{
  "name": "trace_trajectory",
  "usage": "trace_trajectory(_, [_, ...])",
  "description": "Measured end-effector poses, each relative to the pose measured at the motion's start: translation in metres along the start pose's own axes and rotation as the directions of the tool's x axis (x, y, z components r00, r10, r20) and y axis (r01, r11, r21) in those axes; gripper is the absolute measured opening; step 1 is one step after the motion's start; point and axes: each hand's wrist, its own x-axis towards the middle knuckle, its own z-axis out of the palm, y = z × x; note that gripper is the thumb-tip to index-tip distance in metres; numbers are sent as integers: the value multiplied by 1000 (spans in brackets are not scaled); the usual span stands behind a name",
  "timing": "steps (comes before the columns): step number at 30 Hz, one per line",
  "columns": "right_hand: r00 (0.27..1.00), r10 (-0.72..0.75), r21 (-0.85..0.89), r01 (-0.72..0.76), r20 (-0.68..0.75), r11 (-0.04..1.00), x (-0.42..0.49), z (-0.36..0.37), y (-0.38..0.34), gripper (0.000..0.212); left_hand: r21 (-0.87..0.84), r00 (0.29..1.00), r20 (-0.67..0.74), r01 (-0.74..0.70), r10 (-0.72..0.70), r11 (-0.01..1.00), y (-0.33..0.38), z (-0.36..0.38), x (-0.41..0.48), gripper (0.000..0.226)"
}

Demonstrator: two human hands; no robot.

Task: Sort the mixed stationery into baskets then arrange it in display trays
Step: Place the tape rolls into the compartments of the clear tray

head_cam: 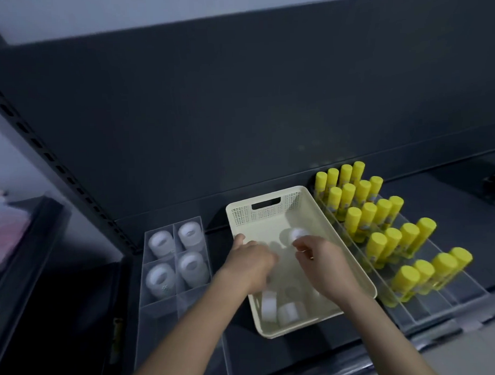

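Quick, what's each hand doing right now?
Left hand: inside cream plastic basket, blurred, cannot tell.
Right hand: curled fingertips at round white tape roll, grip cannot be told.

Narrow shelf [452, 208] gap between basket [238, 213] and tape tray [161, 311], centre left; glue-stick tray [441, 301] stands just beside basket's right wall; dark back panel [237, 103] closes the upper frame

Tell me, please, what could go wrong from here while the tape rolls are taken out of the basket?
The left hand is motion-blurred inside the cream basket; a hasty grip might drop a tape roll. The glue sticks stand upright in their stepped tray right beside the basket, so a bump from the right hand or the basket could topple a row.
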Motion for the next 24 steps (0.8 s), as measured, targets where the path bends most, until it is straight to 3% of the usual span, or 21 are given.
trace_trajectory(6, [998,-57,-18,58,42,998,0,-10,4,13,6,987,141,-85,84,996,-4,-4,7,16])
trace_trajectory(9, [986,-132,-34,136,105,990,-1,-12,6,21,-43,993,88,-76,80,996,-7,-3,7,18])
trace_trajectory(11, [957,-173,-72,194,231,978,-1,-13,10,32,-216,999,-1,-41,42,976,-14,-5,6,21])
trace_trajectory(14, [868,-187,-181,298,461,937,-2,-12,14,47,-505,988,-136,-8,-70,863,-26,-10,-5,23])
trace_trajectory(16, [819,-192,-267,383,541,884,-4,-7,9,49,-638,964,-216,-20,-153,770,-32,-9,-16,29])
trace_trajectory(21, [756,-145,-331,441,639,834,3,8,-4,39,-761,924,-281,-48,-261,647,-36,0,-41,41])
trace_trajectory(24, [786,-165,-346,437,596,830,12,14,-4,27,-796,899,-290,-36,-329,604,-41,8,-51,52])
